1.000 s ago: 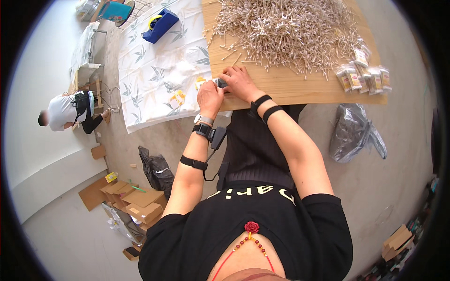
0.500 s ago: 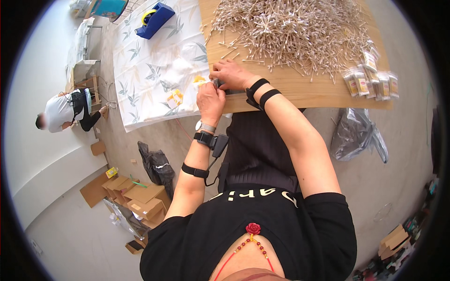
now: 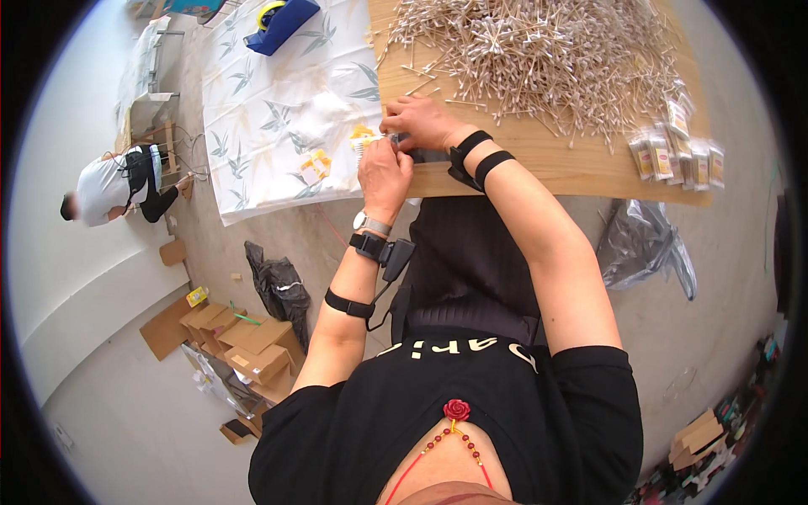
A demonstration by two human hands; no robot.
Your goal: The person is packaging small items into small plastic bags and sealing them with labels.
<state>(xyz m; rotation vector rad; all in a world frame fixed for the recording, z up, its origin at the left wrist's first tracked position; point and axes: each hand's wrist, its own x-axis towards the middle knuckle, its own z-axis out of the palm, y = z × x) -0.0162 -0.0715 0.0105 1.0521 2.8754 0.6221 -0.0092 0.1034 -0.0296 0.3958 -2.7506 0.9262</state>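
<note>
My left hand (image 3: 385, 172) is closed at the near edge of the table, fingers bent around a small clear plastic bag (image 3: 392, 138) that shows only in part. From the right, my right hand (image 3: 421, 123) pinches at the same bag, its fingertips almost touching the left ones. Just left of my fingers lies a row of white-tipped cotton swabs (image 3: 360, 148), beside a yellow-orange printed card (image 3: 362, 132). More such cards (image 3: 316, 167) rest on the patterned tablecloth (image 3: 252, 143). What the bag contains is hidden by my fingers.
A large heap of loose cotton swabs (image 3: 539, 59) covers the wooden tabletop (image 3: 471, 172). Filled packets (image 3: 673, 160) are piled at its right edge. A blue tape dispenser (image 3: 282, 25) stands far left. Plastic bags (image 3: 644, 252) and cardboard boxes (image 3: 257, 345) are on the floor; another person (image 3: 114, 185) bends at left.
Both hands stay together at the table edge with small finger movements. My right hand has shifted slightly up and right. The whole view has moved a little.
</note>
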